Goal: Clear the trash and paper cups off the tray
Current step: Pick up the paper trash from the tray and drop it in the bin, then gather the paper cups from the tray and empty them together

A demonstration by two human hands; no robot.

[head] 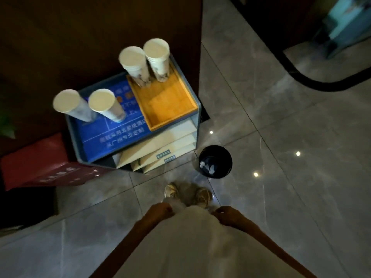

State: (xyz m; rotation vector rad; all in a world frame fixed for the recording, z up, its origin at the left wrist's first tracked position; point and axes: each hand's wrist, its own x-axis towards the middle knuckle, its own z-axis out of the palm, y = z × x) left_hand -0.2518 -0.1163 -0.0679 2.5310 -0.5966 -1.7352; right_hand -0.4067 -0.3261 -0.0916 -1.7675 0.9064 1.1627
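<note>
Pale cloth of a garment fills the near view; left hand (160, 211) and right hand (226, 216) hang at the sides, fingers curled loosely, holding nothing. Beyond the shoes, black bin (215, 161) on the floor, just off the cabinet's (197, 125) near right corner, white scraps inside. On the cabinet top, wooden tray (170, 103) fills the right side: two stacks of paper cups (146, 61) stand at its far edge, rest of the tray bare. Two more stacks (88, 103) stand on the blue surface (112, 135), left. Advice: grip each tall stack low, keep it upright, one at a time.
</note>
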